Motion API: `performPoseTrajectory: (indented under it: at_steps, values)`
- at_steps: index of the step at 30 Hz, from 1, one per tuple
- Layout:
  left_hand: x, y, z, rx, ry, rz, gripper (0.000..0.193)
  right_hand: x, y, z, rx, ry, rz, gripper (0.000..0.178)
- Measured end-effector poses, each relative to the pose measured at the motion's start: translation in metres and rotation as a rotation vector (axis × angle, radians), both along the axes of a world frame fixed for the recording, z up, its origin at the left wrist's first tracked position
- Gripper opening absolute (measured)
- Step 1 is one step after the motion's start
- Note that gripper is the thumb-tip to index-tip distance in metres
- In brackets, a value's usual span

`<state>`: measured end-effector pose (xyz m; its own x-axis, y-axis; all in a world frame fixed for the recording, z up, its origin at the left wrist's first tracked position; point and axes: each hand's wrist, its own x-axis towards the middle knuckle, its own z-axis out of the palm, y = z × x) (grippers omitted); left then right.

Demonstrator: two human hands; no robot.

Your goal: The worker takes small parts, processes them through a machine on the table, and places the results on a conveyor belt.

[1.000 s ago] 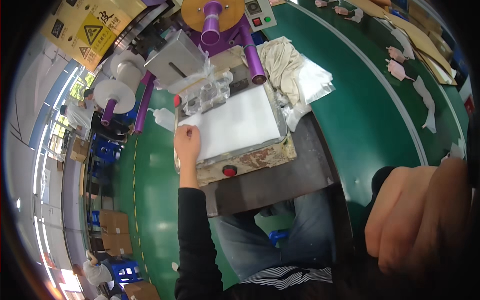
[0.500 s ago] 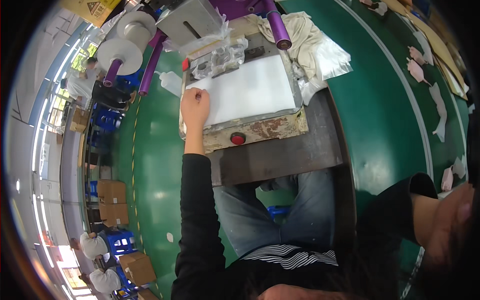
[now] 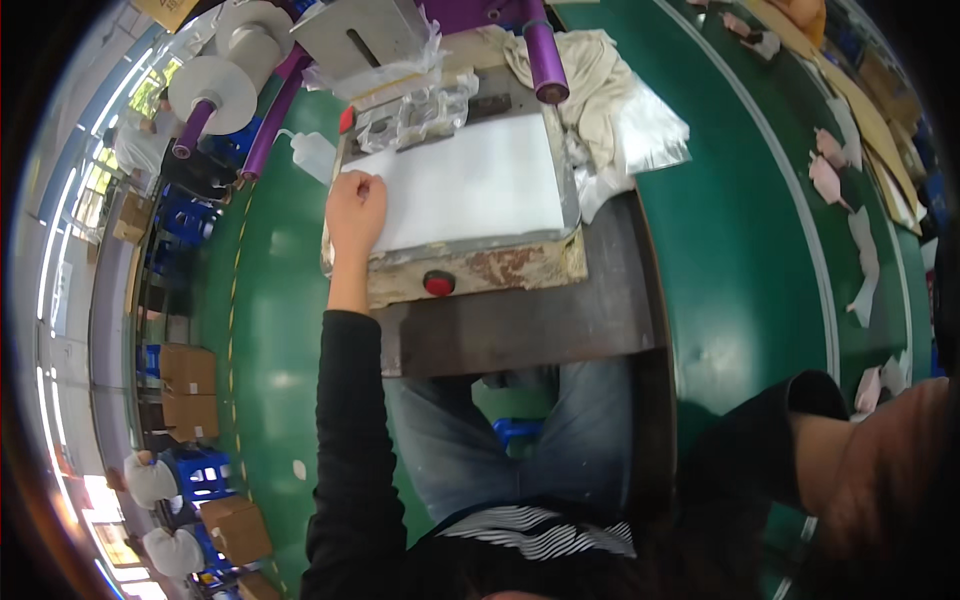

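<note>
My left hand (image 3: 357,210) is curled into a loose fist and rests by the left edge of a flat white sheet (image 3: 470,185). Nothing shows between its fingers. The sheet covers most of the top of a worn machine bed (image 3: 500,272), which has a red button (image 3: 438,283) on its front. Behind the sheet lies a crumpled clear plastic piece (image 3: 420,112), below a grey metal block (image 3: 365,40). My right arm is bent up at the lower right. Its bare part (image 3: 850,462) runs close beside the camera, and the fingers are hidden.
Purple rollers (image 3: 545,70) and a white reel (image 3: 213,95) stand at the back. A squeeze bottle (image 3: 314,157) is left of the bed; a beige cloth (image 3: 585,85) and clear plastic bags (image 3: 648,130) lie right. Cartons (image 3: 188,392) and seated people (image 3: 150,480) line the far left.
The whole view has shifted, so the bed and sheet appear further left. My left hand keeps its fist at the sheet's left edge. The right arm stays raised.
</note>
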<state>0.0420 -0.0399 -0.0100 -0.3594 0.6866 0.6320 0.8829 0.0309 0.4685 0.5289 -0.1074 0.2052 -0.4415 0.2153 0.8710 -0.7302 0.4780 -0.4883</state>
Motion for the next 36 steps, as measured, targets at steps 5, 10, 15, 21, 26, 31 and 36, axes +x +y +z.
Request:
performPoseTrajectory:
  at_steps: [5,10,15,21,26,31,36]
  values:
    - [0.006,0.001,0.01,-0.041,-0.032,0.022,0.02,-0.009,0.011,-0.009,0.039,0.007,-0.076,0.034]
    - [0.001,-0.004,0.001,-0.062,-0.007,0.044,0.021,-0.016,0.006,-0.018,0.053,0.022,-0.084,0.034]
    - [0.003,-0.005,0.001,-0.068,-0.072,0.04,0.021,-0.02,0.008,-0.02,0.062,0.041,-0.104,0.035]
    - [-0.013,0.019,-0.009,-0.125,0.128,0.053,0.023,-0.004,0.008,-0.014,0.067,0.188,-0.271,0.036]
    - [-0.044,0.008,-0.015,-0.176,0.036,-0.083,0.026,0.01,0.021,-0.014,-0.114,0.675,-0.416,0.036]
    - [-0.003,0.002,-0.01,-0.165,0.099,-0.111,0.024,0.077,-0.043,-0.055,0.382,-0.806,-1.296,0.019]
    - [-0.007,-0.012,0.004,-0.122,0.248,-0.097,0.023,0.256,-0.074,-0.082,0.043,-1.11,-1.616,0.025]
